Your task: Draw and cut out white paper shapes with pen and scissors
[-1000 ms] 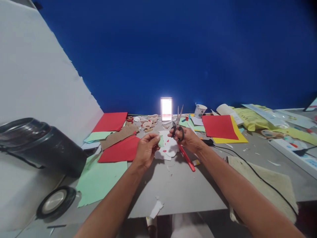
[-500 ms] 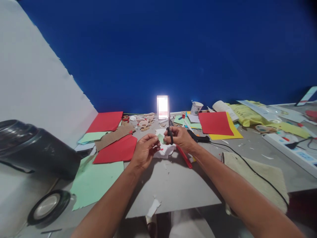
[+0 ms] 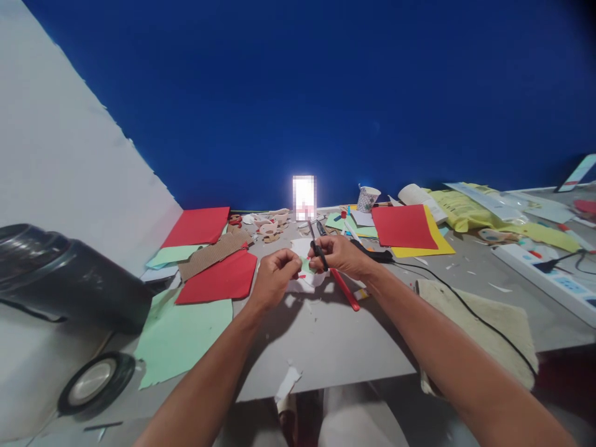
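Observation:
Both my hands meet over the middle of the table. In my right hand [image 3: 336, 253] is a pair of scissors [image 3: 319, 253], its dark handles at my fingers and its blades pointing away from me. My left hand [image 3: 278, 273] is closed in a pinch, with a small light green piece of paper [image 3: 305, 266] at its fingertips, between the two hands. Beneath them lies white paper [image 3: 302, 286] with a small red mark. A long red strip-like tool [image 3: 345, 292] rests just right of it, partly hidden by my right hand.
Red sheets [image 3: 223, 279], corrugated cardboard [image 3: 215, 253] and a green sheet [image 3: 190, 341] lie left, near a dark flask [image 3: 79, 279]. To the right are a red sheet [image 3: 404, 226], a cloth [image 3: 479, 323], a black cord [image 3: 459, 305] and a power strip [image 3: 544, 279]. A paper cup [image 3: 368, 198] stands behind.
The scissors have tipped, their blades now leaning to the left. My left hand has turned slightly, and less of the green paper shows. The whole view has shifted a little.

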The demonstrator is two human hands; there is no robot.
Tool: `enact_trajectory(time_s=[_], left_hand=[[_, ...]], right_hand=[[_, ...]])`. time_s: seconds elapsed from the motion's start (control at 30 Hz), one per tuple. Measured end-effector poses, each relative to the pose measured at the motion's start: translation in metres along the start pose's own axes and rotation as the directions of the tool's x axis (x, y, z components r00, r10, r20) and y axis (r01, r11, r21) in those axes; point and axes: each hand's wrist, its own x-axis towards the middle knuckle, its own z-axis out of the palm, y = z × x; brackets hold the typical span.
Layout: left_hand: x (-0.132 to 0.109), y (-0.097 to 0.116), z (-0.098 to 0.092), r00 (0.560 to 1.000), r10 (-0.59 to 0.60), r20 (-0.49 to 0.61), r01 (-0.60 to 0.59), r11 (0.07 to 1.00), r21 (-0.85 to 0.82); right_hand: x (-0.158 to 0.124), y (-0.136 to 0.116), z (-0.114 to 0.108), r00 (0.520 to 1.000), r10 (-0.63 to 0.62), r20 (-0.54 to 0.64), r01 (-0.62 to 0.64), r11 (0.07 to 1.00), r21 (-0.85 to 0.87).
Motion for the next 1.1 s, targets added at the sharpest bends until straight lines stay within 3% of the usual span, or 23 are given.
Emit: enact_trajectory(time_s=[0.2, 0.4, 0.63, 0.83, 0.97, 1.1], left_hand=[[0.002, -0.002, 0.001, 0.994, -0.05, -0.096, 0.047, 0.999, -0.025], [0.004, -0.004, -0.005, 0.979, -0.187, -0.079, 0.173, 0.972, -0.157], [0.004, 0.001, -0.005, 0.994, -0.11, 0.01, 0.109, 0.994, 0.025], [0.005, 0.0, -0.01, 0.992, -0.128, -0.006, 0.128, 0.992, -0.02], [0.006, -0.002, -0.012, 0.99, -0.137, 0.043, 0.141, 0.984, -0.108], [0.006, -0.003, -0.011, 0.99, -0.122, 0.076, 0.126, 0.99, -0.058]], right_hand=[[0.002, 0.001, 0.003, 0.998, 0.007, -0.07, -0.008, 1.0, -0.024], [0.002, 0.002, 0.0, 0.998, 0.009, -0.067, -0.011, 1.0, -0.024], [-0.001, -0.002, 0.003, 0.999, 0.022, -0.037, -0.021, 0.999, 0.028], [-0.003, -0.007, 0.004, 1.0, 0.018, -0.019, -0.017, 0.998, 0.053], [-0.004, -0.01, 0.003, 1.0, 0.025, -0.003, -0.025, 0.999, 0.046], [-0.004, -0.006, 0.002, 1.0, 0.019, 0.019, -0.019, 0.999, 0.035]])
